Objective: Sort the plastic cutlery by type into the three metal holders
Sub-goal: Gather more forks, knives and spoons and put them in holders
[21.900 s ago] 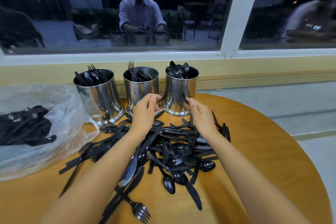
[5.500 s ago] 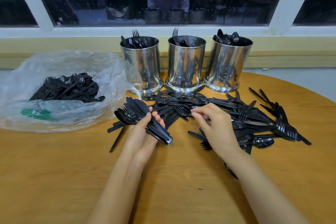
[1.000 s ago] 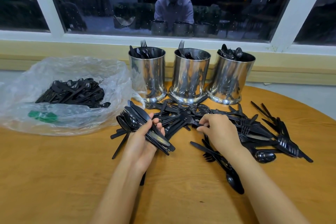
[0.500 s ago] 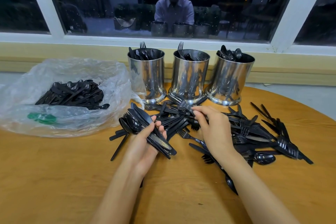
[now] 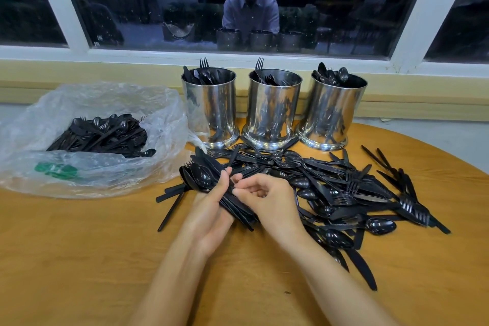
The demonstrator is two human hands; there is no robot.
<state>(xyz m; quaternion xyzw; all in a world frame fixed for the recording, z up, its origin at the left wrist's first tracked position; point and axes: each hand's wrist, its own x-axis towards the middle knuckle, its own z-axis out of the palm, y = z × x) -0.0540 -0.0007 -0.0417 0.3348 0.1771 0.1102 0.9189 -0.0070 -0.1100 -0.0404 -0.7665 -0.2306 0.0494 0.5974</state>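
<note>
- The left hand (image 5: 211, 209) grips a bundle of black plastic cutlery (image 5: 203, 177). Its fingers are closed round the handles, and the spoon bowls and fork tines fan out to the far left.
- The right hand (image 5: 270, 201) lies just beside it with curled fingers, and the fingertips (image 5: 238, 190) touch the bundle. I cannot tell if they pinch a piece.
- A loose pile of black plastic spoons, forks and knives (image 5: 330, 188) spreads on the round wooden table (image 5: 79, 259), to the right of the hands and up to the feet of the holders.
- Three shiny cylindrical metal holders stand upright in a row at the far side. The left holder (image 5: 209, 111) shows knives and one fork, the middle holder (image 5: 272, 111) shows forks, and the right holder (image 5: 330, 114) shows spoons.
- The table's curved edge runs down on the far right, and some pieces of the pile lie near it.
- The near left part of the table is bare wood.
- A long black knife (image 5: 362, 270) lies just beside the right forearm.
- A crumpled clear plastic bag (image 5: 111, 98) lies on the left and almost touches the left holder. It holds more black cutlery (image 5: 103, 135) and has a green print (image 5: 55, 169).
- Behind the holders there is a white window frame (image 5: 238, 57). The dark glass reflects the person and the holders.
</note>
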